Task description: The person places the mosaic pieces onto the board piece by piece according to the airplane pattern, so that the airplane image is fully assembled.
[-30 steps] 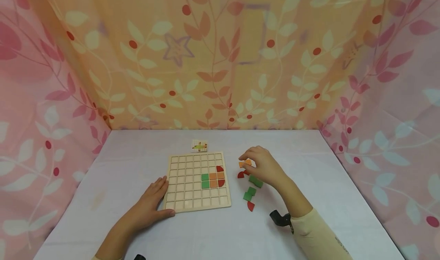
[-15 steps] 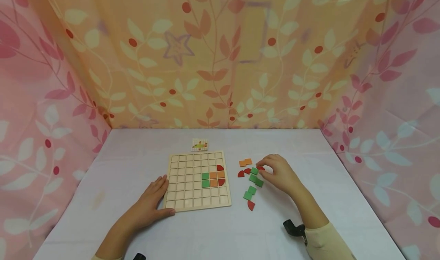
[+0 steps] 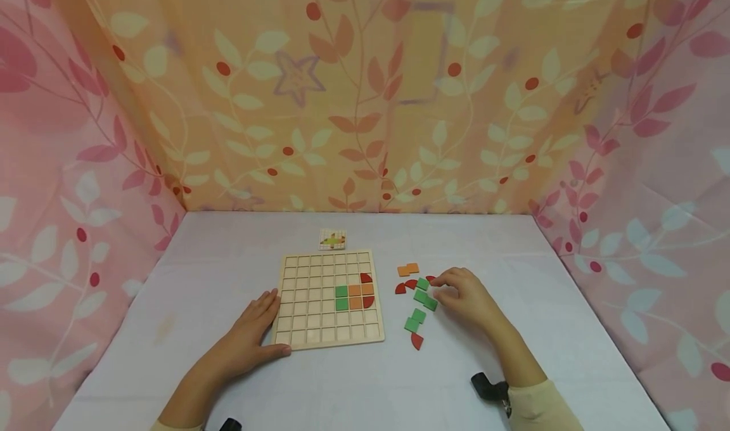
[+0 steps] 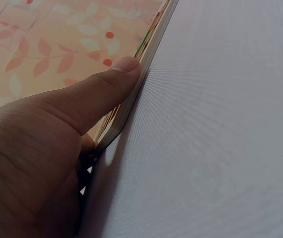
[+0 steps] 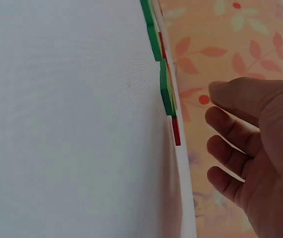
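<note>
My left hand (image 3: 248, 329) lies against the left edge of a wooden grid board (image 3: 302, 329), fingers straight. In the left wrist view its thumb (image 4: 104, 84) touches the board's near edge. Green tiles (image 3: 341, 304), orange tiles (image 3: 355, 303) and red quarter-circle tiles (image 3: 368, 302) fill a few cells at the board's right. Over the loose tiles hovers my right hand (image 3: 470, 301), fingertips close to a red quarter-circle tile (image 3: 431, 279) that they partly hide. The right wrist view shows this hand (image 5: 275, 134) with loosely bent fingers and nothing held.
Loose green tiles (image 3: 419, 296), orange tiles (image 3: 412, 268) and red tiles (image 3: 400, 288) lie right of the board. Nearest the front is another red tile (image 3: 417, 341). A small pattern card (image 3: 332, 239) sits behind the board. Floral cloth (image 3: 365, 101) hangs around the white table (image 3: 188, 279).
My right hand has moved right and nearer from above the orange tiles to beside the green tiles, uncovering several tiles. The left hand and the board stay in place.
</note>
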Motion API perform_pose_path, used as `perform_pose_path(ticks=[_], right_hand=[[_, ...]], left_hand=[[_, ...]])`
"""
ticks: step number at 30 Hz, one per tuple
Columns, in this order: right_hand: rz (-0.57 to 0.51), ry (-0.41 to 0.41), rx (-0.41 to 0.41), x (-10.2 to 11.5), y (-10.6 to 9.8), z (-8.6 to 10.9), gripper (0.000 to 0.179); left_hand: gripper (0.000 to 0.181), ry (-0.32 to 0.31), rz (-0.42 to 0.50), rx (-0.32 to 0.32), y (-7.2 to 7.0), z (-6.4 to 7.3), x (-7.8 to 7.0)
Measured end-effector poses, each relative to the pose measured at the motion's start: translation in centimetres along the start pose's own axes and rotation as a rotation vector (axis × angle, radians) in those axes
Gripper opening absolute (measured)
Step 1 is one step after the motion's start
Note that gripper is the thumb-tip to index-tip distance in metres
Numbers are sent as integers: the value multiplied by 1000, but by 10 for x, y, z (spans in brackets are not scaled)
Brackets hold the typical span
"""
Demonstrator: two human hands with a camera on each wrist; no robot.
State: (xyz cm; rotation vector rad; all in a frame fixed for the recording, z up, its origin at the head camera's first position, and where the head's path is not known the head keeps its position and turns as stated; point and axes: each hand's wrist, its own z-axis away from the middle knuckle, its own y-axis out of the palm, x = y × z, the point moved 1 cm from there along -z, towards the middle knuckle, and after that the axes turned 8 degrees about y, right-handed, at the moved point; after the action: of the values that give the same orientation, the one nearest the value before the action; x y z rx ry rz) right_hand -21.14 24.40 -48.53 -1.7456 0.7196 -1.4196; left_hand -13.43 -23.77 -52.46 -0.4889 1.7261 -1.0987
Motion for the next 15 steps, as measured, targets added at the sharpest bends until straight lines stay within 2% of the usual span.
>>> perform_pose_path(ticks=[6,11,15], right_hand=[[-34,-1,7,-7,5,1,21],[-28,3,43,-13,8,2,25],[-37,8,66,-15,11,4,30]], left_hand=[[114,-13,1,8,2,-1,3],[113,-3,9,1,2,0,3],[114,-20,11,14,2,0,3]])
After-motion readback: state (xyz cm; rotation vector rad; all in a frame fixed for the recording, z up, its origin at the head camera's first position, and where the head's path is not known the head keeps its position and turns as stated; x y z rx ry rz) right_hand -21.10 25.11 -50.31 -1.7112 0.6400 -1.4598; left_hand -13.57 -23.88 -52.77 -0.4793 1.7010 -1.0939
